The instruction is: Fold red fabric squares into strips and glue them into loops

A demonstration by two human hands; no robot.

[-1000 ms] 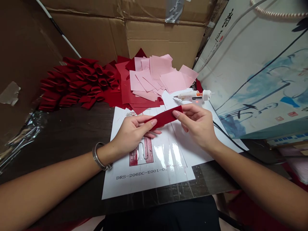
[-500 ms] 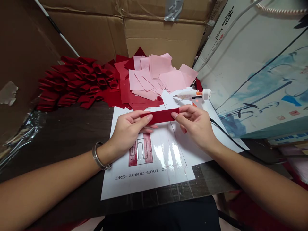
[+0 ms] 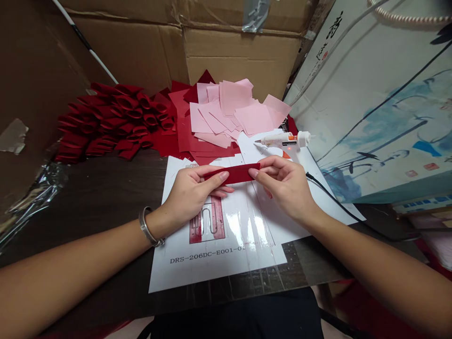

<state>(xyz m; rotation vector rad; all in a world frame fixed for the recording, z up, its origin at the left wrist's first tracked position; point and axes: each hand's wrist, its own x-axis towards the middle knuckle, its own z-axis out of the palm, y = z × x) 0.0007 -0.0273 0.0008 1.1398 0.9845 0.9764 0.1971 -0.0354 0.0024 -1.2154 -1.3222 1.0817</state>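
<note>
Both hands hold a folded dark red paper strip (image 3: 237,173) level above a white printed sheet (image 3: 219,263). My left hand (image 3: 194,193) pinches its left end, thumb on top, with a metal bracelet on that wrist. My right hand (image 3: 284,186) pinches its right end between thumb and forefinger. A white glue gun (image 3: 284,140) lies just beyond my right hand, its black cord running off to the right.
Loose pink paper squares (image 3: 233,113) lie over dark red sheets (image 3: 187,136) at the back. A heap of folded red pieces (image 3: 113,122) sits at the back left. Cardboard boxes (image 3: 212,47) stand behind, a painted panel (image 3: 381,117) at right, crumpled plastic (image 3: 31,197) at left.
The red strip has gone from tilted to level, and both hands have drawn a little closer together along it. Nothing else has moved.
</note>
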